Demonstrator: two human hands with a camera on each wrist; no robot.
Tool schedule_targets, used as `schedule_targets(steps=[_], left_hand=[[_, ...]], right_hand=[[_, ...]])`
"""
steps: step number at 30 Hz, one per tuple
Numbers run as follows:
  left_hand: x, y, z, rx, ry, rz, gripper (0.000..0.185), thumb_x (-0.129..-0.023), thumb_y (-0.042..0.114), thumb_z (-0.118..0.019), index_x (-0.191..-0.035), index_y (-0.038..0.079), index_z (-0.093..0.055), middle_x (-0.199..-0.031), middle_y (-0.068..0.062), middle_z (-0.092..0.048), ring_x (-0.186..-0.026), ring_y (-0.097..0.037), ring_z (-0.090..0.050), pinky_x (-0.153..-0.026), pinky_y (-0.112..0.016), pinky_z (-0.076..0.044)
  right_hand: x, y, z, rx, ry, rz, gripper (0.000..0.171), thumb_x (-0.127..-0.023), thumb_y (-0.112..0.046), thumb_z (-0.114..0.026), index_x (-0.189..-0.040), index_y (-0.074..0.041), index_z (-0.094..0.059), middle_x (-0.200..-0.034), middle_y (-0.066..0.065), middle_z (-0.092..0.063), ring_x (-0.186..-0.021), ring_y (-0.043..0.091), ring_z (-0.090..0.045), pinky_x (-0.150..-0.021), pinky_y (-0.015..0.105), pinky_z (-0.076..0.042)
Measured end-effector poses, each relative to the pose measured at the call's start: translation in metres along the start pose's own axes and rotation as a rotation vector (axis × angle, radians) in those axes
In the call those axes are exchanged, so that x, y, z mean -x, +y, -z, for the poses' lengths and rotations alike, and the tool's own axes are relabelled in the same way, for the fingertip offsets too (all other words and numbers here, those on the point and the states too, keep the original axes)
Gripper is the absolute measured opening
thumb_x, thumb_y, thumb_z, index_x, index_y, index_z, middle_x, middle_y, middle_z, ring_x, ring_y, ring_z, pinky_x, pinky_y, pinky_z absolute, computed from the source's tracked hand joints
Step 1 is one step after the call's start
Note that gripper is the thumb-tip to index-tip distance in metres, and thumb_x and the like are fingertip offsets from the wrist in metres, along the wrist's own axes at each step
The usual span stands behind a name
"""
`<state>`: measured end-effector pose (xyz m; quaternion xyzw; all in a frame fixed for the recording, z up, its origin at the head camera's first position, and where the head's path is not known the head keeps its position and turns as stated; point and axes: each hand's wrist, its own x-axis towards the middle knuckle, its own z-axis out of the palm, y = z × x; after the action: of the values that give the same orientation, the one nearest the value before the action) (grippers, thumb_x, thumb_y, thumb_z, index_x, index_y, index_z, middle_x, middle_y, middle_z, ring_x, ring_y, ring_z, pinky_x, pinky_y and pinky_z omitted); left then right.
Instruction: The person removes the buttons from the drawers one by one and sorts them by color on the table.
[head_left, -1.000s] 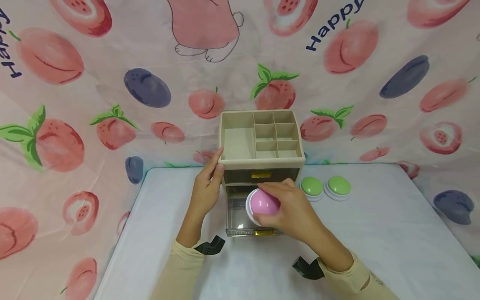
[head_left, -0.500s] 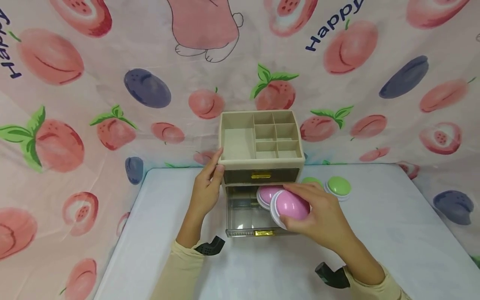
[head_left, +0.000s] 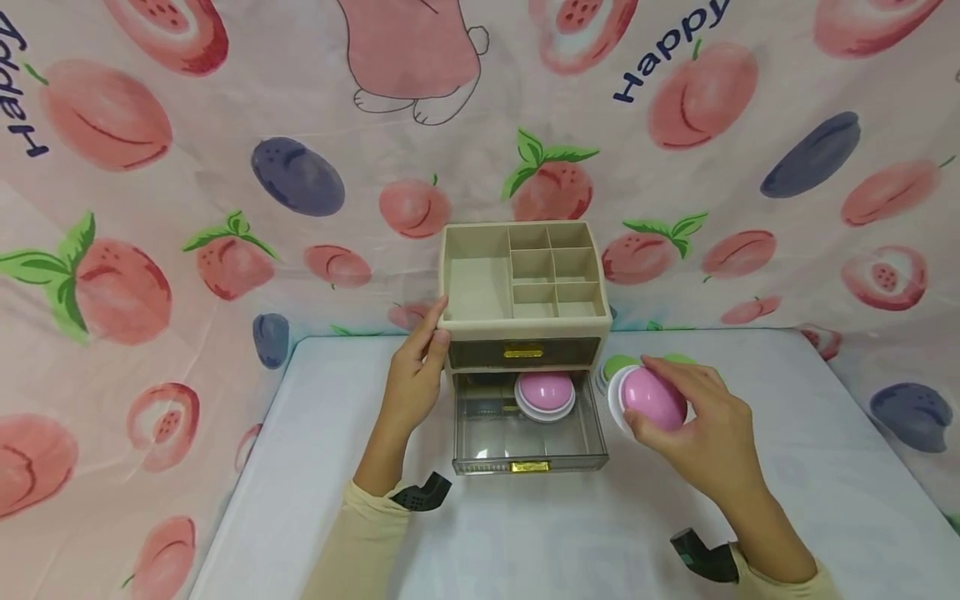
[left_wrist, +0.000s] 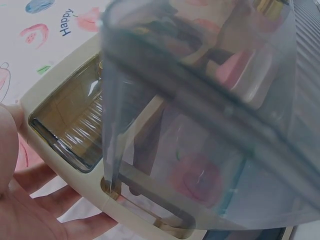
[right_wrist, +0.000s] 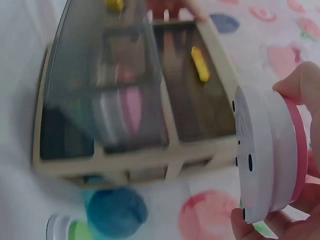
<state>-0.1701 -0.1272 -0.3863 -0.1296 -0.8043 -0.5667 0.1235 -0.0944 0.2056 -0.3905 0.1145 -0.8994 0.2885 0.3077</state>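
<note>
One pink button (head_left: pixel 654 398) in right hand (head_left: pixel 701 433)

Bright, even light (wrist views blurred)

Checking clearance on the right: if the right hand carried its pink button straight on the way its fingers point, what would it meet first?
Probably the green buttons just beyond the right hand and its pink button; depth is unclear.
</note>
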Motion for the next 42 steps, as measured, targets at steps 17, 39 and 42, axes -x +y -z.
schedule_targets(steps=[17,39,42], left_hand=[[0.001,0.003,0.001,0.005,0.007,-0.020,0.046,-0.110,0.017,-0.048,-0.156,0.017,-0.045,-0.154,-0.013,-0.050,-0.121,-0.031,-0.054,-0.107,-0.052,-0.045],[-0.006,-0.022,-0.004,-0.012,0.000,0.002,0.048,-0.110,0.019,-0.047,-0.158,0.022,-0.042,-0.160,-0.008,-0.043,-0.141,-0.027,-0.047,-0.115,-0.052,-0.041],[-0.007,-0.031,-0.005,-0.006,0.004,-0.015,0.048,-0.110,0.021,-0.049,-0.157,0.026,-0.043,-0.158,-0.005,-0.045,-0.137,-0.026,-0.050,-0.113,-0.051,-0.042]], right_hand=[[0.027,0.081,-0.044,0.037,-0.192,-0.122,0.053,-0.074,-0.021,-0.088,-0.121,-0.002,-0.071,-0.121,0.024,-0.069,-0.105,0.040,-0.061,-0.074,0.062,-0.058],[0.034,0.109,-0.060,0.078,-0.339,-0.199,0.056,-0.078,-0.029,-0.087,-0.122,0.001,-0.070,-0.110,0.024,-0.072,-0.094,0.042,-0.064,-0.073,0.055,-0.055],[0.035,0.111,-0.062,0.080,-0.364,-0.222,0.056,-0.079,-0.030,-0.087,-0.122,0.001,-0.070,-0.110,0.024,-0.072,-0.095,0.041,-0.063,-0.074,0.054,-0.055]])
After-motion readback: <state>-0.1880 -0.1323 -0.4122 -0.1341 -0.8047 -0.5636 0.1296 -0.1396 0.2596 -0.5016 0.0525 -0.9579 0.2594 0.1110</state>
